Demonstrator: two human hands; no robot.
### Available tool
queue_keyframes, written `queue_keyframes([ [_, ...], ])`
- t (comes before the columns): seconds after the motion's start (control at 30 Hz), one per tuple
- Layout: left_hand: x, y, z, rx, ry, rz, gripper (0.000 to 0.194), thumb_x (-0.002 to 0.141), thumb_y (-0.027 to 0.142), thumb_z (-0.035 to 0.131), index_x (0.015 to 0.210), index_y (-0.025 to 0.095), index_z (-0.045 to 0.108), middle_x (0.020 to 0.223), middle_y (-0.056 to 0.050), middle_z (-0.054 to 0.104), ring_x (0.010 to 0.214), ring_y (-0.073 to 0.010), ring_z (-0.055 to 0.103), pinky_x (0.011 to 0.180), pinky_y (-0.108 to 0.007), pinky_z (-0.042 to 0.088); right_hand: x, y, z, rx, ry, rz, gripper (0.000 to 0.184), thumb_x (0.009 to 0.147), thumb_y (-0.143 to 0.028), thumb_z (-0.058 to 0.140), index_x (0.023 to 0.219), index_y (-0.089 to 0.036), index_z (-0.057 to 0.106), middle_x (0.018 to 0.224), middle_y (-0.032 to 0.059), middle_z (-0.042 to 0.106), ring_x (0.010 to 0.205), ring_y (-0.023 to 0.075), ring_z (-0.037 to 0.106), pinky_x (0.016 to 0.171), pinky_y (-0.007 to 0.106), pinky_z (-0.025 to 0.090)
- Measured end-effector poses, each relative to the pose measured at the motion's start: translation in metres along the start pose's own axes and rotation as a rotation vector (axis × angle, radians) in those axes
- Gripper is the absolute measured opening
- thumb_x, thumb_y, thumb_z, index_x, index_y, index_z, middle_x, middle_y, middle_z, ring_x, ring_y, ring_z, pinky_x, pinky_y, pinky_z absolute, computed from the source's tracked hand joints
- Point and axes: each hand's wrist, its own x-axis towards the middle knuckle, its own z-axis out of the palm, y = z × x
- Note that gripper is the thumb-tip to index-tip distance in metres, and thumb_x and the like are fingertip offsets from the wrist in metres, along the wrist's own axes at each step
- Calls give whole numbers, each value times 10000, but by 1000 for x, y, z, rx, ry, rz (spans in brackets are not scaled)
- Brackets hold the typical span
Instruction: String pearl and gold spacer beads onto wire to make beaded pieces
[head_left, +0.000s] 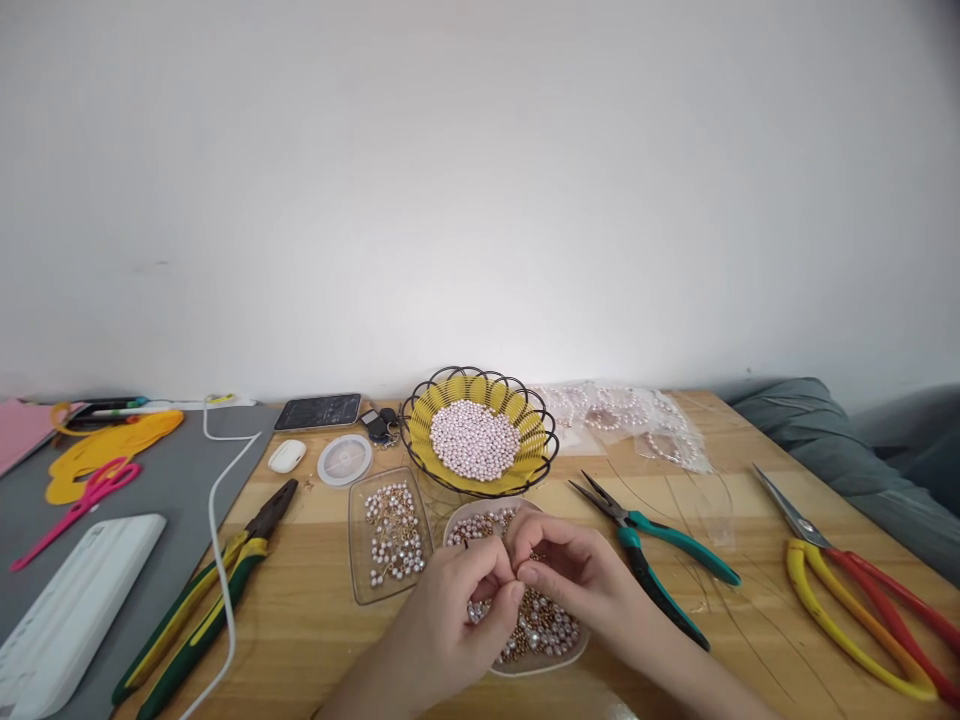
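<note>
My left hand and my right hand meet fingertip to fingertip over a pale dish heaped with pink and gold beads. Both hands are closed in a pinch, thumbs against forefingers. Whatever lies between the fingertips is too small and covered to make out. Left of the dish stands a clear rectangular tray with loose pearl and gold bead pieces. Behind the hands is a yellow basket with a black looped rim, holding many small pink pearls.
Teal needle-nose pliers and red-and-yellow scissors lie to the right. Green-and-yellow pliers, a white cable, a spool and a phone lie left. Bagged pearl strands rest by the wall.
</note>
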Motion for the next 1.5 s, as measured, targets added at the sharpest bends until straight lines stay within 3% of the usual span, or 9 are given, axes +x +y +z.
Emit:
queue_keyframes([
  [0.27,-3,1,-2,-129,-39,-79,263,973,334,516,751,209,450,639,51,403,557,-112,350,535,-244,261,1,-3,0,179,-39,138,284,888,-427,770,802,-172,679,774,-3,605,708,122,538,692,235,459],
  [0.63,-2,2,-1,-177,-52,-117,280,946,353,541,726,206,451,624,46,418,539,-105,319,517,-239,242,-1,6,1,286,-41,151,246,870,-370,802,786,-171,683,740,-13,624,683,109,576,670,212,483],
  [0.77,-2,1,-2,-190,-53,-135,282,947,356,557,728,201,472,650,21,512,545,-105,334,518,-237,252,0,5,1,285,-52,145,251,869,-357,803,774,-164,675,742,-16,616,677,97,570,669,202,480],
  [0.9,-2,2,-2,-241,-84,-151,291,951,363,569,728,201,476,681,-12,617,549,-111,369,526,-239,287,-1,6,0,299,-68,171,259,878,-379,788,793,-167,665,737,-26,584,593,81,521,568,192,455],
  [1.03,-2,2,-2,-211,-69,-138,296,944,356,573,717,206,457,610,36,486,539,-110,342,519,-244,260,-1,6,-1,263,-84,183,291,867,-402,790,783,-170,637,734,-28,565,575,81,484,540,195,425],
  [1.2,0,4,-2,-155,-53,-108,299,936,317,551,696,215,406,602,76,308,539,-107,303,527,-248,236,1,0,1,179,-85,155,339,869,-441,775,753,-173,604,738,-31,546,554,76,363,529,223,299],
  [1.4,0,3,-3,-144,-50,-116,297,946,317,558,708,212,413,603,73,329,545,-107,316,529,-245,244,0,-2,2,120,-68,179,357,872,-485,756,775,-187,583,732,-30,527,568,93,398,550,239,332],
  [1.5,-1,3,-2,-165,-57,-130,295,953,330,567,717,207,439,616,51,436,553,-109,343,529,-240,259,-2,0,2,116,-52,182,350,890,-481,741,798,-183,582,753,-27,536,578,88,441,572,230,375],
])
